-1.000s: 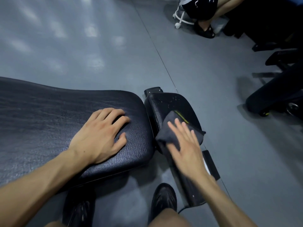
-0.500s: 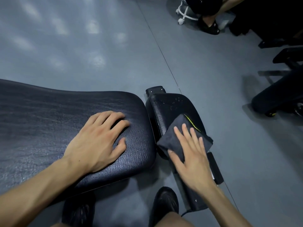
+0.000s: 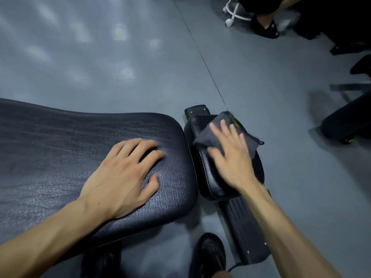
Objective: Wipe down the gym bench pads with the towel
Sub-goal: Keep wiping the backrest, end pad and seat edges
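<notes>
Mid-wipe on small pad (image 3: pixel 212 177): right hand (image 3: pixel 232 157) flat, pressing towel (image 3: pixel 216 129); left hand (image 3: pixel 122 175) flat on big pad (image 3: pixel 60 149). Next: probably near end.

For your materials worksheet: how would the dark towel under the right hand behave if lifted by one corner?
The towel would probably droop limply; it drapes over the small pad. It looks thin, so likely light. Pushed flat-handed, it may bunch.

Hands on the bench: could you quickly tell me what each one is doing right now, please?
Left hand: open, resting flat on the large bench pad.
Right hand: open, pressing the towel onto the small pad.
</notes>
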Action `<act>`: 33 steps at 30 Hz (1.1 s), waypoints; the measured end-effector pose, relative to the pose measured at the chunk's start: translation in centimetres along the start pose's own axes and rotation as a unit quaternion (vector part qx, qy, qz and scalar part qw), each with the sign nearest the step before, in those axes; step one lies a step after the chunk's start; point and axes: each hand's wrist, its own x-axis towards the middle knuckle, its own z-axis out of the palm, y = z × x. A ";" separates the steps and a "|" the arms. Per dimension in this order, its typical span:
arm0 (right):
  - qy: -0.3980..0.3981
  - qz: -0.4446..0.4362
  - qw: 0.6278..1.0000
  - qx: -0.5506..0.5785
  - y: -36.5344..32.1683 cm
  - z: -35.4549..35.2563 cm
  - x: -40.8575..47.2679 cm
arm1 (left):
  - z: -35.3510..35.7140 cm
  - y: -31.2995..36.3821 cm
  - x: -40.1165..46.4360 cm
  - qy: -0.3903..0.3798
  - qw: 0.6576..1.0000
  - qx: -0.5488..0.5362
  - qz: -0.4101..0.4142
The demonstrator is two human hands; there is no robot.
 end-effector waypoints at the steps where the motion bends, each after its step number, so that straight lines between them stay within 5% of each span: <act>1: -0.010 -0.048 0.999 0.000 -0.5 0.2 -2.4 | 0.0 0.0 0.0 -0.001 1.000 0.000 0.001; 4: -0.047 -0.096 0.994 0.006 0.1 -0.2 -5.4 | 0.0 0.1 0.0 0.005 1.000 0.001 0.000; 12: -0.004 0.080 0.995 -0.055 -1.4 0.8 7.8 | -0.3 0.1 0.1 -0.006 1.000 -0.002 -0.007; 18: -0.037 -0.077 0.996 -0.038 -3.0 0.7 1.0 | -0.7 0.4 0.0 -0.013 1.000 0.007 -0.013; 24: -0.052 -0.123 0.990 -0.042 -1.0 -0.1 -8.9 | -0.5 0.5 0.0 -0.008 1.000 0.009 -0.008; 33: -0.062 -0.101 0.992 -0.036 -3.1 0.4 2.6 | -0.3 0.3 0.2 -0.013 1.000 0.004 -0.006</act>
